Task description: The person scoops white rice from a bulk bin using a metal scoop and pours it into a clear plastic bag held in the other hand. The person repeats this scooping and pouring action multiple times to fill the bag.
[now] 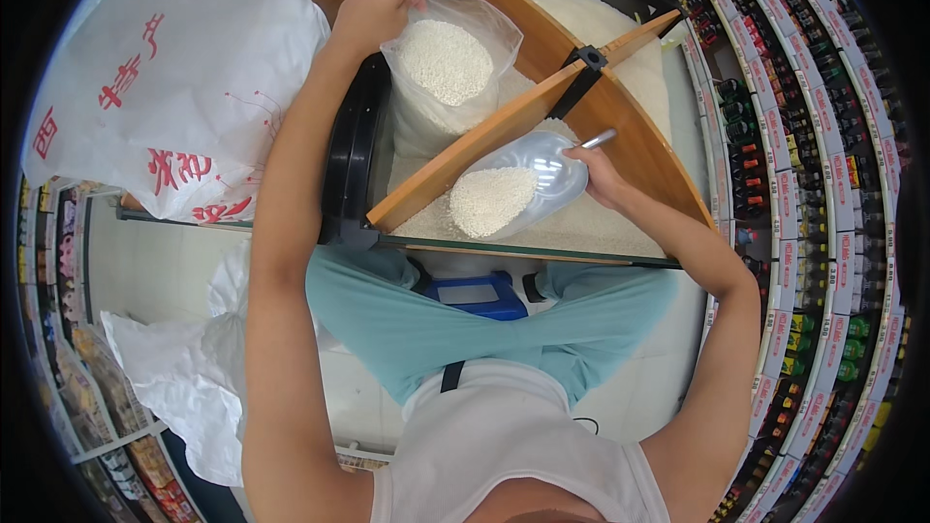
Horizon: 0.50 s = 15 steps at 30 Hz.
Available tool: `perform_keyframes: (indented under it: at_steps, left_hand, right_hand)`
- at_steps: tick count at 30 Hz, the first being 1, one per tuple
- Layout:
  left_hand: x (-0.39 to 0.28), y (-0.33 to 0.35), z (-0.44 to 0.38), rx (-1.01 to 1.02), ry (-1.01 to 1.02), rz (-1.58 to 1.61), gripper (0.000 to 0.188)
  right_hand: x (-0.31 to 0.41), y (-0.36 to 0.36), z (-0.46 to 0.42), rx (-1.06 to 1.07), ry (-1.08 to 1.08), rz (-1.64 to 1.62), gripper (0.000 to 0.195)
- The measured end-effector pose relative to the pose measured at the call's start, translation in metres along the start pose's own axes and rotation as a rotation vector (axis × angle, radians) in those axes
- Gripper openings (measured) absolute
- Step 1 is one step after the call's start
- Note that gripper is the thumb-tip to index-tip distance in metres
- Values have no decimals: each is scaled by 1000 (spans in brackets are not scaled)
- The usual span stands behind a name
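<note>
My left hand grips the rim of a clear plastic bag that is part filled with white rice grains. The bag stands upright, its mouth spread, in the left compartment of a wooden bin. In my right hand is the handle of a clear plastic scoop. A heap of rice lies in the scoop's front half. The scoop is over the right compartment, beyond the wooden divider from the bag. Loose rice covers that compartment's floor.
A large white sack with red printing lies to the left. Black corner posts join the wooden boards. Shelves of bottles curve along the right. Below the bin are a blue object and a crumpled white sack on the floor.
</note>
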<state>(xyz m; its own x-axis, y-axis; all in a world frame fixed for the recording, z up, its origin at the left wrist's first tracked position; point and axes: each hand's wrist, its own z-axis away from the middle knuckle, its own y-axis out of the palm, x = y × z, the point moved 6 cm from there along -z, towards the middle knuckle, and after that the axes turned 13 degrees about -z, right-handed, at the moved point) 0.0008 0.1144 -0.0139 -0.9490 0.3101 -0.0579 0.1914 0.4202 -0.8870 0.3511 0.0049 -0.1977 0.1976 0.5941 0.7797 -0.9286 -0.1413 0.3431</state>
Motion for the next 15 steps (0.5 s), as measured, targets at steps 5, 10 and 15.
perform_keyframes:
  at_steps: [5, 10, 15]
  left_hand:
    - [1, -2, -2, 21, -3, 3, 22]
    - [1, -2, -3, 49, -61, 51, 25]
    - [-5, -12, 0, 66, -97, 86, 35]
  right_hand:
    - [9, 2, 3, 39, -31, -95, 38]
    - [42, 24, 17, 57, -104, -138, 34]
    - [73, 31, 32, 81, -226, -163, 36]
